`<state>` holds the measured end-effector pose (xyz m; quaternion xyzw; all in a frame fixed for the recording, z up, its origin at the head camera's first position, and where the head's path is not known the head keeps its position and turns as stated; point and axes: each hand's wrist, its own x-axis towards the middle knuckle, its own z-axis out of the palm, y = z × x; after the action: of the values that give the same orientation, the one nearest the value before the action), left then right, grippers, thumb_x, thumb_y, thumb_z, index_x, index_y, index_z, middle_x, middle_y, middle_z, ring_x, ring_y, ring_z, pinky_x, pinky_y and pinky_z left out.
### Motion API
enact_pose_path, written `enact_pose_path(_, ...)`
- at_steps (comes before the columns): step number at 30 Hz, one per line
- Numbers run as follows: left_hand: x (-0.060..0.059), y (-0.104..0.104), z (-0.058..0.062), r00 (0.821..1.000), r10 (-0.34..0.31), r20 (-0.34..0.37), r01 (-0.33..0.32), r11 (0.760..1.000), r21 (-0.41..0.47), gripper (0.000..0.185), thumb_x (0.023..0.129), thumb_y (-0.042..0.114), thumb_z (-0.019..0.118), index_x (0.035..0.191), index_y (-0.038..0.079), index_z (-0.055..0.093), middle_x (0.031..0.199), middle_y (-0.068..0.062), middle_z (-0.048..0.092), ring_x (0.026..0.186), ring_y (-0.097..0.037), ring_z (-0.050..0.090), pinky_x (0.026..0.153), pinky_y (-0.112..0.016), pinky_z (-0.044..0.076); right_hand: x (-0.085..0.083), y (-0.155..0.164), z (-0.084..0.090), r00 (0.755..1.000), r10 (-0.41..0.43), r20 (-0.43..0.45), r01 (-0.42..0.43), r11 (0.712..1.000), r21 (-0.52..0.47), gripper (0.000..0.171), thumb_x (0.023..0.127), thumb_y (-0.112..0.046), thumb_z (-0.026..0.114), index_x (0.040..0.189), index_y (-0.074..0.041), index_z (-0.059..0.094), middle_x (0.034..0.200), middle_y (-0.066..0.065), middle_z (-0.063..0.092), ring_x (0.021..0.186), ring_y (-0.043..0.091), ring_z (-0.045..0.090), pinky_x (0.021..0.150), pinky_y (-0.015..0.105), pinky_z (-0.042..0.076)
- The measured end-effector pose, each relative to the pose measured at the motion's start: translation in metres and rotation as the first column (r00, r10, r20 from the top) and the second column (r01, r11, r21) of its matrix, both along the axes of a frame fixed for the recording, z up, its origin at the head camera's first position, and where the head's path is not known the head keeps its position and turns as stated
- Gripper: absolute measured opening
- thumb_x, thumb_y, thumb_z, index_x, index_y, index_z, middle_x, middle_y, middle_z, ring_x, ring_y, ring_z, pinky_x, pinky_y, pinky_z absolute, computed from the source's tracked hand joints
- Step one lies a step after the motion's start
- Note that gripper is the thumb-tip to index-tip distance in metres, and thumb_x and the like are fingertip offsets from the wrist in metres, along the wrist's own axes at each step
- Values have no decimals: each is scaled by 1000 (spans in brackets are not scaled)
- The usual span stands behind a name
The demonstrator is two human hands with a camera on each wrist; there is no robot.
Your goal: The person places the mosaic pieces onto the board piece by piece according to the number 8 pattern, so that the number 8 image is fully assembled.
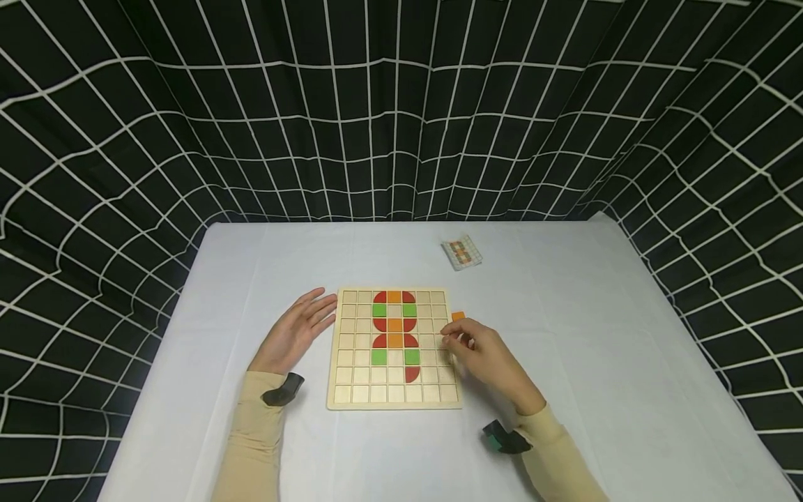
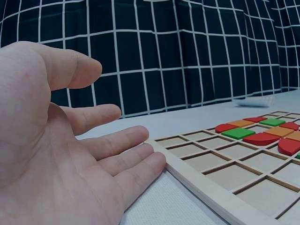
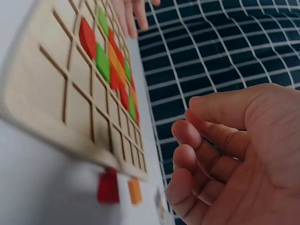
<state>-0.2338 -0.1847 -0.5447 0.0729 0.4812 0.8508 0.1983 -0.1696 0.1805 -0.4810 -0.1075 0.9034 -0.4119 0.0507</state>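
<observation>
The left hand [image 1: 296,336] lies flat on the bench [image 1: 564,362], fingers straight and holding nothing, fingertips touching the left edge of the board [image 1: 351,397]; the left wrist view shows the fingers [image 2: 117,154] against that edge. The right hand [image 1: 483,357] rests at the board's right edge, fingers loosely curled; its grip holds nothing that the right wrist view shows. Just beside it on the bench lie an orange tile [image 1: 459,316] and a red tile [image 3: 108,186], both off the board. On the board, red, orange and green pieces [image 1: 394,335] fill the middle columns; a card stack [image 1: 461,252] lies farther back.
</observation>
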Motion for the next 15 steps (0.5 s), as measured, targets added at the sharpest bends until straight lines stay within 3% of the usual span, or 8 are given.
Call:
enact_pose_path(9, 3, 1, 9, 1000, -5, -9, 5, 1000, -26, 55, 114, 21, 25, 161, 0, 5, 167, -28, 14, 157, -38, 15, 126, -35, 34, 0, 23, 2, 996, -88, -27, 90, 995, 54, 18, 97, -11, 67, 114, -6, 69, 94, 3, 66, 81, 17, 56, 61, 20, 47)
enact_pose_path(15, 1, 1, 5, 1000, 2, -2, -2, 1000, -20, 54, 114, 21, 24, 161, 1, 6, 167, -27, 15, 157, -37, 16, 126, -35, 33, 1, 30, -3, 993, -114, 8, 113, 989, 99, 19, 95, -9, 68, 113, -4, 70, 100, 6, 67, 78, 16, 54, 58, 19, 46)
